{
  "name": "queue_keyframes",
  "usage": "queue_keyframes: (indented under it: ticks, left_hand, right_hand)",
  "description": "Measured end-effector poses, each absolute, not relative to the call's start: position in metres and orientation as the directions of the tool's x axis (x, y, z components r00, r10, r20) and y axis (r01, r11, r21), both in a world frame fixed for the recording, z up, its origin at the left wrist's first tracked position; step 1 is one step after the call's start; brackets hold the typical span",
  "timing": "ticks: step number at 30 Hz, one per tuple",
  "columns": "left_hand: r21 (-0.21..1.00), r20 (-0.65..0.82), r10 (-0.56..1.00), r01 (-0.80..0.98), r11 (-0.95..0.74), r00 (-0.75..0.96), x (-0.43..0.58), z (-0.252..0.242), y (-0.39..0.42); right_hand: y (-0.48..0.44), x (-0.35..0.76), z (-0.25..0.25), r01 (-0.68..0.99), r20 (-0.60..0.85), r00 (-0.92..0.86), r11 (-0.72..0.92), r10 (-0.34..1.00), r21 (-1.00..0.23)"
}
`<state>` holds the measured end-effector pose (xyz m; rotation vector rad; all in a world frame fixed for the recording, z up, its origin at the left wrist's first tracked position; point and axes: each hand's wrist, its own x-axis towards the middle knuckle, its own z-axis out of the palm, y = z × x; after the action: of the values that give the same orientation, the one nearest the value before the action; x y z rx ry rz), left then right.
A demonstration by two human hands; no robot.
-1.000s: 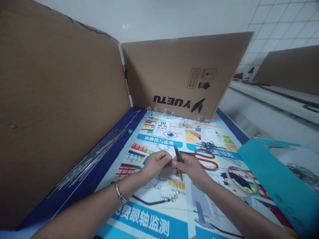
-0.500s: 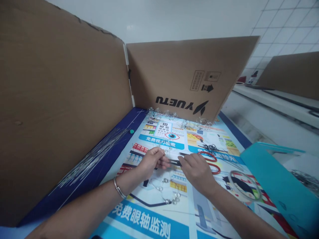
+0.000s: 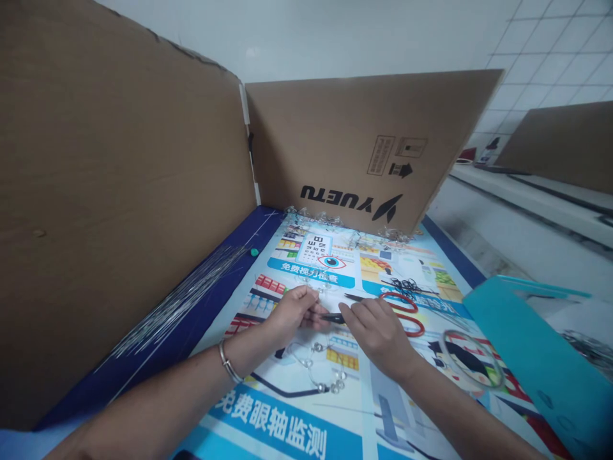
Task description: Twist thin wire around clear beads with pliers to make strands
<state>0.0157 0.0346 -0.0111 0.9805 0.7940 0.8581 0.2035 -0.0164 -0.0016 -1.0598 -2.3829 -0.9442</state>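
Observation:
My right hand is closed around a pair of small dark pliers, its jaws pointing left and reaching my left hand's fingertips. The jaws look closed, but what they grip is too small to make out. My left hand pinches something tiny between thumb and fingers, mostly hidden. Below the hands, a wire strand with clear beads lies in a loop on the printed mat; whether it joins the pinched piece I cannot tell. Red-handled scissors lie just beyond my right hand, partly covered by it.
Thin metal wires lie in a bunch at left, near a green lump. Black wire and a clear ring are at right, beside a teal box. Beaded pieces line the foot of the cardboard panel.
The pliers' jaws, seen parted before, now look closed at my left fingertips. My right hand has shifted slightly; my left hand stays nearly in place.

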Motion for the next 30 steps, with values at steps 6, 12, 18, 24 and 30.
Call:
queue_keyframes:
  ticks: [6, 12, 18, 24, 30]
  left_hand:
    - [0.919, -0.172, 0.875, -0.246, 0.309, 0.453, 0.014, -0.01, 0.033]
    - [0.925, -0.163, 0.877, -0.238, 0.295, 0.452, 0.015, -0.009, 0.032]
    - [0.972, -0.078, 0.897, -0.166, 0.165, 0.435, 0.014, -0.003, 0.033]
    - [0.993, 0.106, 0.901, -0.083, -0.078, 0.422, 0.012, 0.005, 0.032]
    - [0.976, 0.207, 0.883, -0.029, -0.215, 0.422, 0.011, 0.006, 0.029]
  right_hand:
    - [-0.017, 0.204, -0.003, 0.752, 0.552, -0.657, 0.493, 0.513, 0.437]
    - [-0.018, 0.204, -0.003, 0.759, 0.543, -0.649, 0.5, 0.532, 0.416]
    - [-0.016, 0.204, -0.008, 0.787, 0.548, -0.608, 0.527, 0.574, 0.322]
    - [-0.012, 0.203, -0.017, 0.849, 0.48, -0.484, 0.526, 0.732, 0.055]
    - [-0.01, 0.202, -0.016, 0.859, 0.42, -0.46, 0.512, 0.782, -0.014]
